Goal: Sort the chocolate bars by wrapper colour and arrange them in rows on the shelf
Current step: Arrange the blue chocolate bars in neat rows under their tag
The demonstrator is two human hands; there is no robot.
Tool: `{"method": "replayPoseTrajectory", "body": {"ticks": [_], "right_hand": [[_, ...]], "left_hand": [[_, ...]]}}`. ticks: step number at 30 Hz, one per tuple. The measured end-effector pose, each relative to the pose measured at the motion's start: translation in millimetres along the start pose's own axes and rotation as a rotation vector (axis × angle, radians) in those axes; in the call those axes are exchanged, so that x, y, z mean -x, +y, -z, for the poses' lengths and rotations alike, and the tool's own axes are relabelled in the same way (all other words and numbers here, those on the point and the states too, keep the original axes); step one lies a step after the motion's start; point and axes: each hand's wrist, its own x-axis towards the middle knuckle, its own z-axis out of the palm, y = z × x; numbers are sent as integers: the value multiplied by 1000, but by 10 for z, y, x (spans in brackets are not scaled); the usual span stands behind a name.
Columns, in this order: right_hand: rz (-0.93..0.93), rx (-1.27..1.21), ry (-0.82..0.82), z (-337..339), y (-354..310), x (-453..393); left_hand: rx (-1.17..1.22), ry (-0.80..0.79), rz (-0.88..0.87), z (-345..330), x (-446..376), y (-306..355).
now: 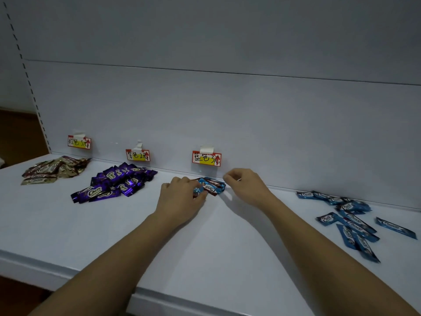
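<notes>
From the head camera, I have both hands up at the back edge of the white shelf (205, 236), working on a small cluster of blue bars (211, 187) that sits directly under the blue label (206, 158) taped to the back wall. That spot makes sense to me: each label marks where one colour belongs, so the bars go tight against the wall below their tag.

My left hand (182, 197) has its fingers curled round the left end of the cluster, pinching a bar there, I'd judge to steady or square it. My right hand (245, 185) is just beside the cluster's right end, fingers curled in a pinch; I cannot tell whether it holds a wrapper edge or nothing.

Further left, a heap of purple bars (116, 182) lies under the purple label (137, 155), and a heap of gold bars (53, 169) under the leftmost label (79, 141). Both are grouped by colour but piled loosely, not in rows.

Well to the right, the loose blue bars (350, 221) lie scattered at odd angles, apart from any label. I read those as the supply to be carried over next, so the blue row is barely begun.
</notes>
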Motion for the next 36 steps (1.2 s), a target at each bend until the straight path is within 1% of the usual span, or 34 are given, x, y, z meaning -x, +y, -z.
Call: {"method": "replayPoseTrajectory", "body": {"ticks": [2, 4, 9, 15, 20, 22, 25, 27, 29, 32, 36], "right_hand": [[-3, 28, -23, 143, 76, 146], [2, 44, -8, 347, 205, 286], [-45, 137, 51, 960, 648, 480], [-138, 168, 175, 1590, 1227, 635], [-193, 270, 214, 1853, 1636, 624], [-198, 317, 181, 1825, 1756, 598], [-164, 425, 52, 1752, 1870, 568], [-149, 463, 52, 1764, 1883, 564], [-155, 491, 58, 1796, 1877, 572], [-217, 545, -8, 1850, 1836, 605], [-277, 561, -71, 1927, 1783, 679]], "left_hand": [[-30, -10, -24, -10, 6, 140], [8, -13, -40, -38, 4, 326], [173, -82, -144, -226, 7, 972], [252, -163, -229, -543, -140, 1839], [306, -158, -248, -839, -396, 2272], [325, -133, -267, -930, -490, 2383], [243, -109, -315, -1055, -583, 2460], [216, -120, -303, -1105, -633, 2459], [267, -113, -274, -1126, -661, 2439], [339, -108, -242, -1112, -647, 2426], [451, -171, -186, -1049, -619, 2403]]}}
